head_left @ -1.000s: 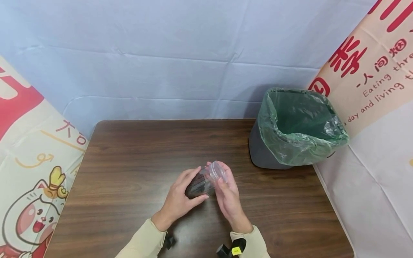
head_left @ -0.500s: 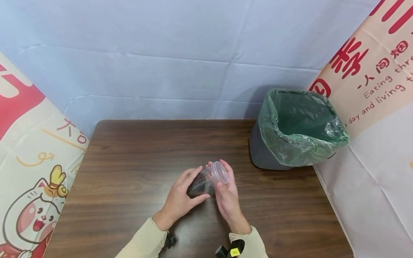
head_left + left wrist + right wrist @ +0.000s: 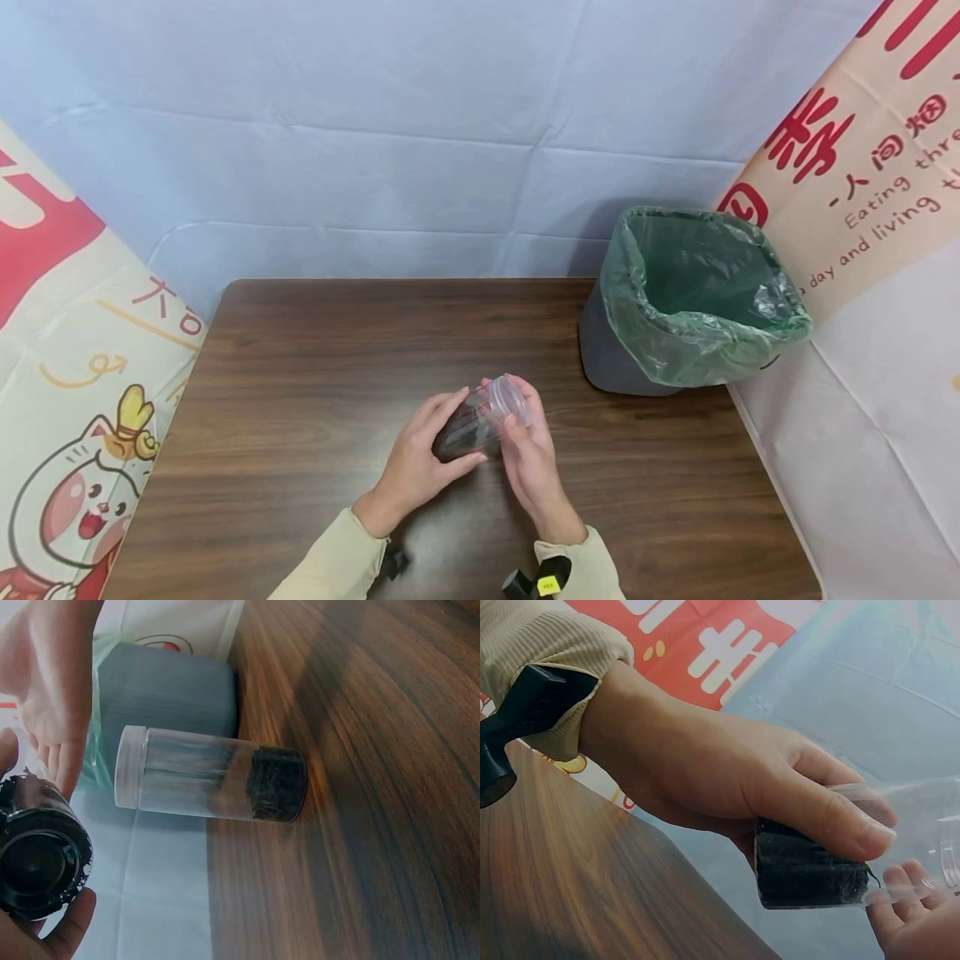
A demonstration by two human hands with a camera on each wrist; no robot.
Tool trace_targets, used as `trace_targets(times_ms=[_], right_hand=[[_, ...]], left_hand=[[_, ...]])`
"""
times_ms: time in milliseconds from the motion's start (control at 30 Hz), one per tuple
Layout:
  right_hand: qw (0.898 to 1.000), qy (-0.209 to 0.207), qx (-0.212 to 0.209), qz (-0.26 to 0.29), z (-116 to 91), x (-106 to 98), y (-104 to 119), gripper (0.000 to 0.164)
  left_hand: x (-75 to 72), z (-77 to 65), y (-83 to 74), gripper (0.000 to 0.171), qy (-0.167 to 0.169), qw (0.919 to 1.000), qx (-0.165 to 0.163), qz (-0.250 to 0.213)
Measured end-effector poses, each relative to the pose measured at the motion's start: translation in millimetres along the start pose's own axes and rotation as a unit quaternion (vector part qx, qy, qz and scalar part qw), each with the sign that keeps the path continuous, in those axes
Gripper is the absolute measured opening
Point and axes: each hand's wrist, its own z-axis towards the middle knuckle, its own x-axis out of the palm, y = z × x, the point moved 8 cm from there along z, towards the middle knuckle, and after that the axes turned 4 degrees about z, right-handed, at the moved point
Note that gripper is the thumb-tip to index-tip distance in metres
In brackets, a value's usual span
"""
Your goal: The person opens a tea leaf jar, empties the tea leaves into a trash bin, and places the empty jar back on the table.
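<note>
My left hand (image 3: 416, 462) grips a clear plastic jar (image 3: 461, 432) round its base, over the table. Dark flaky contents fill the base end, which faces the left wrist camera; the jar leans with its clear lid (image 3: 512, 400) up and to the right. At that end my right hand (image 3: 536, 471) holds the lid, its thumb on the near edge and fingers behind. In the right wrist view the left thumb lies along the jar's side. A second lidded jar (image 3: 191, 776), dark at the bottom, stands upright on the table in the left wrist view; the head view hides it.
A grey bin (image 3: 622, 346) with a green plastic liner (image 3: 686, 337) stands at the table's back right. The brown wooden table (image 3: 300, 358) ends at a pale blue cloth backdrop (image 3: 375, 167), with printed cloths on both sides.
The lid end tipped toward the head camera half a second ago and has turned back since. My right thumb has shifted onto the lid's edge. The left hand has barely moved.
</note>
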Motion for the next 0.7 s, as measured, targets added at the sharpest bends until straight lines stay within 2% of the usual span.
trace_targets(times_ms=[300,567,700], right_hand=[[0.999,0.030,0.013,0.024,1.1,2.4,4.7,0.050],[1.000,0.007,0.010,0.024,1.2,-1.4,0.1,0.059],[1.000,-0.009,0.014,0.013,0.7,-2.8,-2.2,0.056]], left_hand=[[-0.5,-0.6,0.4,0.092,0.009,0.9999,0.000,-0.008],[-1.6,0.7,-2.1,0.090,0.006,1.0000,0.001,0.002],[-1.8,0.7,-2.6,0.089,0.007,0.9999,0.000,0.007]])
